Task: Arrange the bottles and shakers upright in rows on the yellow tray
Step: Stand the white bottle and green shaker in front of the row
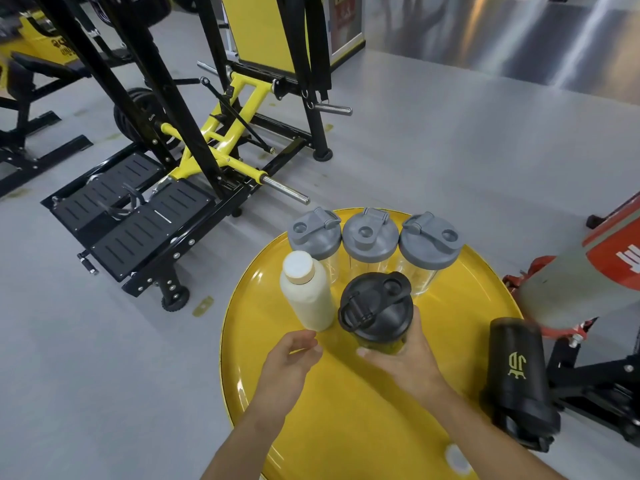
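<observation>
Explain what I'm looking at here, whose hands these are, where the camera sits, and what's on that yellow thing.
This is one picture from a camera worn on a person's head, looking down at their own bare hands in a gym. The round yellow tray holds three clear shakers with grey lids in a back row and an upright cream bottle with a white cap. The right hand grips a black-lidded shaker, standing it beside the cream bottle. The left hand hovers open, holding nothing. A black bottle with a gold logo lies tipped over at the tray's right edge.
</observation>
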{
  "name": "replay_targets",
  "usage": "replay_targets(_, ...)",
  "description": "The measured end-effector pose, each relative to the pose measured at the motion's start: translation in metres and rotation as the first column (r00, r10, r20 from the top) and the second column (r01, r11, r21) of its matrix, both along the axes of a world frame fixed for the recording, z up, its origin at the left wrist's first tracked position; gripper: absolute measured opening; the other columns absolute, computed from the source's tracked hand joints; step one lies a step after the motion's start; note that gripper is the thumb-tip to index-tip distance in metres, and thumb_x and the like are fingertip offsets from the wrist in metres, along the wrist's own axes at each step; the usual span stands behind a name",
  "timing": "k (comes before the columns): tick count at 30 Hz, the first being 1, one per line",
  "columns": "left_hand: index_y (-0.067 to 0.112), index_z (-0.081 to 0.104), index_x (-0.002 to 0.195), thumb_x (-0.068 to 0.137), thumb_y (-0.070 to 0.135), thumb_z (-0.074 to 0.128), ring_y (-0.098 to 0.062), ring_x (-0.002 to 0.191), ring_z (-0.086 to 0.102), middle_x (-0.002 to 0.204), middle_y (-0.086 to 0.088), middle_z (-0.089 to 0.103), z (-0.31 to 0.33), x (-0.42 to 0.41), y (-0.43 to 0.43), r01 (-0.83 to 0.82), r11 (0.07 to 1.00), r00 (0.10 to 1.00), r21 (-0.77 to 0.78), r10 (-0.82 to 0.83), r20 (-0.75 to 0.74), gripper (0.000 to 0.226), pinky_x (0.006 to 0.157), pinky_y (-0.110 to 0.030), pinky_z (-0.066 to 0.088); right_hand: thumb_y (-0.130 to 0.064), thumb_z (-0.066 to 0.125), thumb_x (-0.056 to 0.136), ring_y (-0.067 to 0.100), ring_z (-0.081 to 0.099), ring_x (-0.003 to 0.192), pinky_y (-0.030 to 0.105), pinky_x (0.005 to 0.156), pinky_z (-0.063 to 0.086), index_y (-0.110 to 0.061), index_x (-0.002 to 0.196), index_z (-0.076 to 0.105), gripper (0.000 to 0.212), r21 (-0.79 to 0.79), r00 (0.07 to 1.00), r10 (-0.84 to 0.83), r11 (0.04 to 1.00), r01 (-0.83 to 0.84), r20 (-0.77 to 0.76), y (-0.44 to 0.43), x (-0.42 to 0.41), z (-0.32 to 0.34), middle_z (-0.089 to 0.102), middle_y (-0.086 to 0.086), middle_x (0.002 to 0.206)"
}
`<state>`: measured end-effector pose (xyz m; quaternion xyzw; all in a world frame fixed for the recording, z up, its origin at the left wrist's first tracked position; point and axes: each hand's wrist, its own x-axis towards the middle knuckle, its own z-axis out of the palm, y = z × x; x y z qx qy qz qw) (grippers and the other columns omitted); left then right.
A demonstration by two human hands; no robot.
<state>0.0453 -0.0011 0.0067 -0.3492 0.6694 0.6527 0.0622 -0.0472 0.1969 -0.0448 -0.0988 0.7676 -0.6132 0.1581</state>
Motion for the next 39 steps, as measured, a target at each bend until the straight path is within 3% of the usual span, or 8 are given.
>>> replay_targets(4, 0.024, 0.07, 0.111, 0.093, 0.02, 0.071, -0.005, 0.105, 0.067, 0.115, 0.004, 0.07, 0.001, -0.003, 0.003, 0.01, 1.0, 1.0, 0.003, -0.011, 0.009, 0.018, 0.102, -0.035, 0.051, -0.022, 0.098, 0.063, -0.006, 0.056, 0.118, 0.01, 0.093, 0.046, -0.069, 0.119, 0.037, 0.096, -0.012, 0.999, -0.023, 1.0, 0.024, 0.023, -0.007, -0.002, 0.0, 0.057, -0.035, 0.122)
replay_targets(8, 0.024, 0.071, 0.11, 0.093, 0.019, 0.07, 0.001, 0.096, 0.068, 0.113, 0.005, 0.071, 0.002, -0.007, 0.005, 0.019, 1.0, 1.0, 0.025, -0.019, 0.013, 0.018, 0.102, -0.033, 0.05, -0.028, 0.099, 0.059, 0.004, 0.058, 0.12, 0.028, 0.1, 0.05, -0.052, 0.127, 0.041, 0.092, -0.036, 0.997, -0.048, 0.998, 0.05, 0.065, -0.013, -0.005, -0.001, 0.061, -0.015, 0.131)
replay_targets(10, 0.025, 0.071, 0.109, 0.092, 0.019, 0.071, 0.0, 0.097, 0.068, 0.112, 0.006, 0.072, 0.002, -0.007, 0.006, 0.023, 0.999, 1.0, 0.029, -0.024, 0.015, 0.018, 0.103, -0.033, 0.05, -0.028, 0.098, 0.058, 0.006, 0.059, 0.121, 0.031, 0.1, 0.05, -0.05, 0.127, 0.042, 0.092, -0.043, 0.997, -0.046, 0.998, 0.049, 0.068, -0.016, -0.006, -0.001, 0.061, -0.012, 0.132)
replay_targets(15, 0.027, 0.071, 0.109, 0.091, 0.021, 0.071, 0.001, 0.097, 0.068, 0.112, 0.008, 0.072, 0.003, -0.008, 0.007, 0.033, 0.999, 0.999, 0.024, -0.034, 0.02, 0.018, 0.103, -0.034, 0.05, -0.022, 0.099, 0.062, 0.006, 0.058, 0.122, 0.028, 0.1, 0.05, -0.05, 0.127, 0.042, 0.091, -0.053, 0.998, -0.036, 0.998, 0.038, 0.044, -0.021, -0.009, -0.001, 0.061, -0.011, 0.133)
replay_targets(21, 0.026, 0.071, 0.107, 0.092, 0.021, 0.071, -0.006, 0.104, 0.068, 0.116, 0.005, 0.071, 0.002, -0.005, 0.006, 0.023, 1.0, 0.999, 0.018, -0.024, 0.034, 0.016, 0.1, -0.033, 0.051, -0.019, 0.098, 0.063, 0.001, 0.057, 0.122, 0.021, 0.098, 0.048, -0.064, 0.119, 0.038, 0.093, -0.065, 0.999, -0.041, 0.997, 0.043, 0.027, -0.028, -0.013, 0.003, 0.059, -0.016, 0.133)
replay_targets(29, 0.026, 0.071, 0.107, 0.091, 0.022, 0.072, 0.002, 0.094, 0.068, 0.115, 0.006, 0.071, -0.001, 0.001, 0.005, 0.029, 1.0, 0.998, 0.007, -0.03, 0.057, 0.016, 0.096, -0.03, 0.051, -0.02, 0.098, 0.063, 0.003, 0.057, 0.123, 0.025, 0.1, 0.047, -0.057, 0.124, 0.039, 0.093, -0.077, 0.998, -0.042, 0.996, 0.044, 0.036, -0.031, -0.014, 0.001, 0.059, -0.012, 0.135)
replay_targets(35, 0.022, 0.071, 0.109, 0.092, 0.02, 0.071, -0.009, 0.105, 0.067, 0.116, 0.003, 0.07, -0.001, 0.0, 0.007, 0.028, 1.0, 0.998, 0.01, -0.029, 0.055, 0.017, 0.097, -0.029, 0.05, -0.02, 0.098, 0.062, -0.002, 0.056, 0.121, 0.018, 0.098, 0.047, -0.057, 0.122, 0.037, 0.093, -0.061, 0.997, -0.068, 0.996, 0.069, 0.024, -0.035, -0.014, 0.001, 0.058, -0.016, 0.133)
replay_targets(39, 0.02, 0.072, 0.109, 0.091, 0.018, 0.072, -0.011, 0.103, 0.068, 0.115, 0.001, 0.07, -0.004, 0.0, 0.009, 0.033, 0.999, 0.998, 0.006, -0.034, 0.059, 0.017, 0.094, -0.029, 0.051, -0.023, 0.099, 0.061, 0.004, 0.057, 0.122, 0.026, 0.1, 0.049, -0.054, 0.125, 0.038, 0.094, -0.051, 0.996, -0.087, 0.995, 0.088, 0.019, -0.037, -0.013, -0.001, 0.058, -0.013, 0.133)
